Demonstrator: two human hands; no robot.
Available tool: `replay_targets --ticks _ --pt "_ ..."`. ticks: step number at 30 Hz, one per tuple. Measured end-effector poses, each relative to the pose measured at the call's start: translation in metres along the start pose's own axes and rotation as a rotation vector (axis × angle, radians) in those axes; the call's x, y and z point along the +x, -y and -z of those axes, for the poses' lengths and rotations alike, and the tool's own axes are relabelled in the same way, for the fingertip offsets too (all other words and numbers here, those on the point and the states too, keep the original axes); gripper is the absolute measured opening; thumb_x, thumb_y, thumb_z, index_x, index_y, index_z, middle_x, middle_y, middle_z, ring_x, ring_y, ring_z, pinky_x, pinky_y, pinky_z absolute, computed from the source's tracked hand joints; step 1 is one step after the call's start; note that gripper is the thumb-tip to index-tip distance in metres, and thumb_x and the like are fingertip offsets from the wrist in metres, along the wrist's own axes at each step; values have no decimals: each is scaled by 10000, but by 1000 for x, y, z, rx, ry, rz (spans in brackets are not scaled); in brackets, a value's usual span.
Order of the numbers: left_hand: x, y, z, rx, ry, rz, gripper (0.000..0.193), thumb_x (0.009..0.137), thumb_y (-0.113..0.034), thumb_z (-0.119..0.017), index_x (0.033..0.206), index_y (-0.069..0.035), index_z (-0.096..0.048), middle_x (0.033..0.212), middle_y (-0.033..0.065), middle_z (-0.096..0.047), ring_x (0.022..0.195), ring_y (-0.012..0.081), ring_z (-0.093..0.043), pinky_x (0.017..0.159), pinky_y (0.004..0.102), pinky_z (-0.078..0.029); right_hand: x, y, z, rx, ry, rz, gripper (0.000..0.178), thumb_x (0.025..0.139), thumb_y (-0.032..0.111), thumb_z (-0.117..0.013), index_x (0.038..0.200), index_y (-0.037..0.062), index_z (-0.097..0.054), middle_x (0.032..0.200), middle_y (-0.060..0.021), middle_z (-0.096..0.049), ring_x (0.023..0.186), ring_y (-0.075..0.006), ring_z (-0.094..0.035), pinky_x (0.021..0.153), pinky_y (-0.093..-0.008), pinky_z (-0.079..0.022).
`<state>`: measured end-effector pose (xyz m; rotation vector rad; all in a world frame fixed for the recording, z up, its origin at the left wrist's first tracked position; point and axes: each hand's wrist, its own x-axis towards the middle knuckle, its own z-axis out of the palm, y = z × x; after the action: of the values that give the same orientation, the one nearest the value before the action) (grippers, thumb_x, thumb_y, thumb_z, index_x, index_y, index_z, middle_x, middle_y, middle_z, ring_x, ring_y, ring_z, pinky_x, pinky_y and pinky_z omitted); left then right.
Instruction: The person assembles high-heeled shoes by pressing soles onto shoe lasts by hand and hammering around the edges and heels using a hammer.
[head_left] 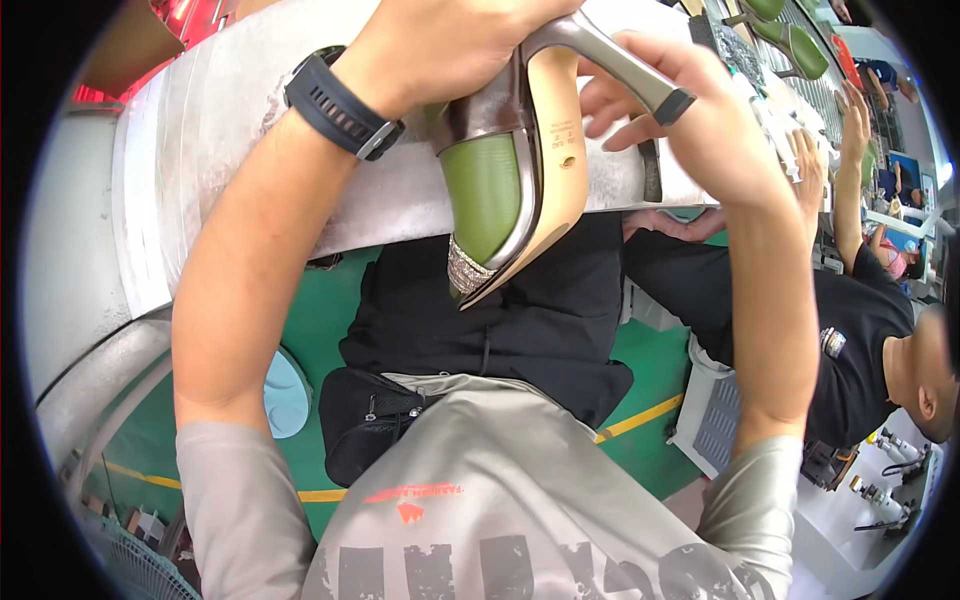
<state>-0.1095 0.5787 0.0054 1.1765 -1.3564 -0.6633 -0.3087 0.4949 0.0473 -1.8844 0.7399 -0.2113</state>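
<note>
My left hand [450, 50], with a dark watch on its wrist, grips a high-heeled shoe [535, 190] around its heel end, above the worktop. The pointed toe hangs down toward me and the tan sole faces right. A green shoe last [482, 190] fills the dark metallic upper, and a sparkling band crosses near the toe. To the upper right sticks out the slim heel, ending in a black tip. My right hand [690, 120] is just behind and beside that heel, fingers apart and slightly blurred; I see nothing held in it.
A scuffed pale worktop [220, 130] spans the far side of my lap. Several green shoe lasts [800, 50] lie at the upper right along a line. A co-worker in a black shirt [860, 350] reaches there from the right. A light blue stool [286, 395] stands on the green floor.
</note>
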Motion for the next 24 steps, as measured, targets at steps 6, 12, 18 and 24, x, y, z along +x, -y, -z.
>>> replay_targets --ticks 6,12,18,24 --pt "-4 -1 3 -22 -13 -9 321 1019 -243 -620 968 58 -721 782 44 -680 737 98 -590 666 282 -487 12 5 -21 -233 109 24 386 992 332 -721 1191 3 -699 980 -65 -735 863 -110 -685 734 -278 -577" --pt "-3 4 -4 -60 -44 -42 332 1019 -243 -624 986 70 -731 833 81 -724 768 108 -620 698 285 -509 6 -33 -50 79 -177 258 328 988 237 -739 1203 -6 -690 1021 -74 -732 897 -120 -682 813 -270 -558" --pt "-3 7 -6 -99 -89 -74 346 1020 -247 -623 977 79 -731 816 96 -732 750 121 -633 683 298 -515 -1 -40 -32 235 118 -39 513 980 429 -716 1323 56 -639 1160 -19 -705 1080 -116 -639 981 -313 -492" --pt "-2 5 -6 -101 -61 -104 358 1013 -248 -620 953 87 -730 788 128 -731 718 142 -642 655 310 -512 1 -40 -28 169 145 -56 488 982 362 -726 1299 3 -636 1105 -30 -703 996 -99 -634 909 -303 -509"
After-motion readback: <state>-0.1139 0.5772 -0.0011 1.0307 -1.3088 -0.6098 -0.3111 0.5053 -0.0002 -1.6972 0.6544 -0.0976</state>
